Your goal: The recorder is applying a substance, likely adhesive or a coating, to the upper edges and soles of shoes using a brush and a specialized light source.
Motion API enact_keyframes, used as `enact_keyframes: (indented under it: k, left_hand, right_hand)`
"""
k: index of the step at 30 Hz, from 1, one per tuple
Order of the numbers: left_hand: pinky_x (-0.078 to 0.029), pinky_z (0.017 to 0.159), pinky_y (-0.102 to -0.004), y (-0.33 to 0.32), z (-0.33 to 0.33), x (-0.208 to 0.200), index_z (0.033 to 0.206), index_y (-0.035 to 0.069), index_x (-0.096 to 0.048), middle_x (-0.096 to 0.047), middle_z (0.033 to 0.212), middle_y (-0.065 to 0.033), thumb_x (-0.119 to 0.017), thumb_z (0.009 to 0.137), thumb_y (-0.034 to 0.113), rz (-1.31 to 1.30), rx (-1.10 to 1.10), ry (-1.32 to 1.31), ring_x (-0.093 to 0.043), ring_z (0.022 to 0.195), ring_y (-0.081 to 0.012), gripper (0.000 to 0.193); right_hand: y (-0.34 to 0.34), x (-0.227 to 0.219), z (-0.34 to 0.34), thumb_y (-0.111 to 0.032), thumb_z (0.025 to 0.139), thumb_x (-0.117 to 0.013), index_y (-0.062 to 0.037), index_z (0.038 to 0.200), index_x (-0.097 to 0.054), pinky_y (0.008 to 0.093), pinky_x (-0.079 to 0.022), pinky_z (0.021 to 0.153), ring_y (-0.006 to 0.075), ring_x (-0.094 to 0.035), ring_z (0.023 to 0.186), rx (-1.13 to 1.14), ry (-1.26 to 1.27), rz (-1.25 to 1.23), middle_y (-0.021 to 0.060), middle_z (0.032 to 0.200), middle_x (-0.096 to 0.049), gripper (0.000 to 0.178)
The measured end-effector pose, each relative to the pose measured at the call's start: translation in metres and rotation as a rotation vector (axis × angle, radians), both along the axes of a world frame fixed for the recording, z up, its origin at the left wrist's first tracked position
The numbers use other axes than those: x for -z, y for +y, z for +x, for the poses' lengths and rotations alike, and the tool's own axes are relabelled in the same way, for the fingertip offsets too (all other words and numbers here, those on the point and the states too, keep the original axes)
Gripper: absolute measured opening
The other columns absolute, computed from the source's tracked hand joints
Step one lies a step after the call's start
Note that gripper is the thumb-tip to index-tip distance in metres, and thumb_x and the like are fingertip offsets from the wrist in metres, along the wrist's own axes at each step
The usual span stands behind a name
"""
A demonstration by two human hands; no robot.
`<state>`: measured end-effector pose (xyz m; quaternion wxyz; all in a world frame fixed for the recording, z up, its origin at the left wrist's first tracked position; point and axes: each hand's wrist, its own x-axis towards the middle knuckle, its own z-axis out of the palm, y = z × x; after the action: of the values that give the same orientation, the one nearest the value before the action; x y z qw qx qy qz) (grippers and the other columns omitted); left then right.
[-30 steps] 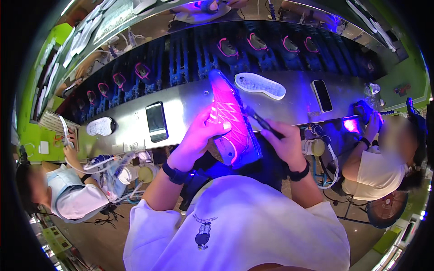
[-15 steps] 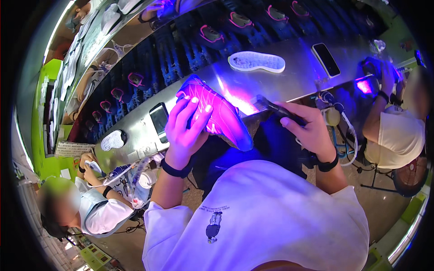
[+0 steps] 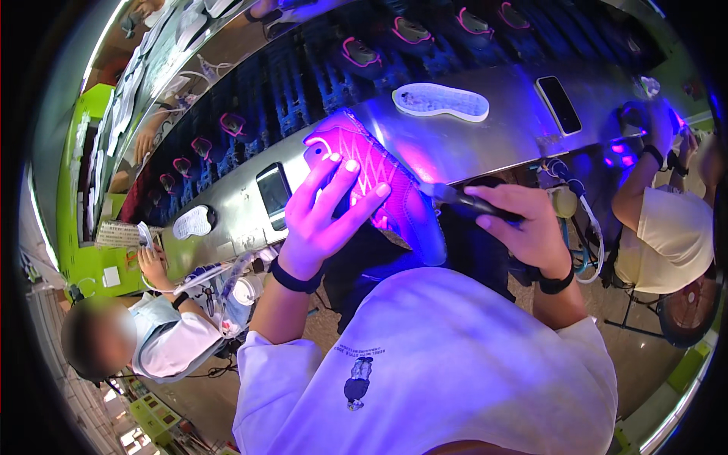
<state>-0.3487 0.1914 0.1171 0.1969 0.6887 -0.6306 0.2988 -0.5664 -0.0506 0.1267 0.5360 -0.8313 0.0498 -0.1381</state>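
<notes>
A shoe upper (image 3: 410, 199), glowing pink and purple under the light, is tilted over the near edge of the metal bench. My left hand (image 3: 322, 216) is wrapped round its near left side, fingers across the lacing. In my right hand (image 3: 527, 224) is a brush (image 3: 469, 202) with a dark handle. Its bristle end meets the right edge of the upper. Part of the upper is hidden behind my left fingers. A pale shoe sole (image 3: 441, 103) lies on the bench beyond the upper.
Behind the metal bench (image 3: 500, 144) runs a dark rack or conveyor carrying several pink-edged shoe pieces (image 3: 360, 53). Phones lie on the bench at right (image 3: 559, 105) and left (image 3: 274, 196). Co-workers sit at left (image 3: 174, 334) and right (image 3: 667, 235), with hoses and cables beside me.
The brush, earlier apart from the upper, now touches its right edge. My left hand and the upper have shifted slightly right. The left co-worker's hand has moved.
</notes>
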Motion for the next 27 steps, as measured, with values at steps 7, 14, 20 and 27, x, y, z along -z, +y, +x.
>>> enact_keyframes:
  k: [7,14,20,27]
  left_hand:
    - [-0.062,0.081,-0.0371,-0.017,0.000,0.000,0.117,0.032,-0.076,-0.065,0.122,-0.0069,-0.083,0.074,0.019,-0.060,0.035,-0.047,-0.066,0.107,-0.0309,0.045]
    - [-0.058,0.083,-0.0406,-0.048,0.050,-0.011,0.133,0.018,-0.065,-0.066,0.110,-0.0080,-0.081,0.062,0.015,0.296,-0.103,0.425,-0.067,0.101,-0.0305,0.073]
    - [-0.058,0.085,-0.0432,-0.055,0.180,0.045,0.126,0.007,-0.068,-0.073,0.101,-0.0170,-0.080,0.069,0.041,0.313,-0.470,0.732,-0.072,0.093,-0.0342,0.068]
    - [-0.059,0.086,-0.0423,-0.039,0.337,0.098,0.110,0.003,-0.073,-0.074,0.103,-0.0194,-0.074,0.073,0.049,0.355,-1.032,0.856,-0.073,0.097,-0.0356,0.059]
  right_hand:
    - [-0.014,-0.001,-0.002,0.003,0.082,-0.073,-0.0011,0.123,-0.069,0.0296,-0.052,0.082,0.0197,-0.068,0.088,0.019,0.071,0.087,0.0136,0.099,-0.073,0.041]
    - [-0.030,0.061,0.007,-0.003,0.090,-0.069,0.0033,0.125,-0.064,0.0282,-0.051,0.080,0.0143,-0.063,0.084,0.254,0.283,0.219,0.0080,0.097,-0.070,0.036]
    - [-0.041,0.099,0.000,-0.004,0.096,-0.059,-0.0004,0.131,-0.057,0.0190,-0.034,0.047,0.0034,-0.047,0.056,0.330,0.304,0.492,0.0016,0.084,-0.061,0.034]
    - [-0.044,0.113,0.008,-0.005,0.098,-0.059,-0.0017,0.131,-0.058,0.0188,-0.036,0.047,0.0040,-0.050,0.056,0.403,0.361,0.470,0.0024,0.083,-0.064,0.033]
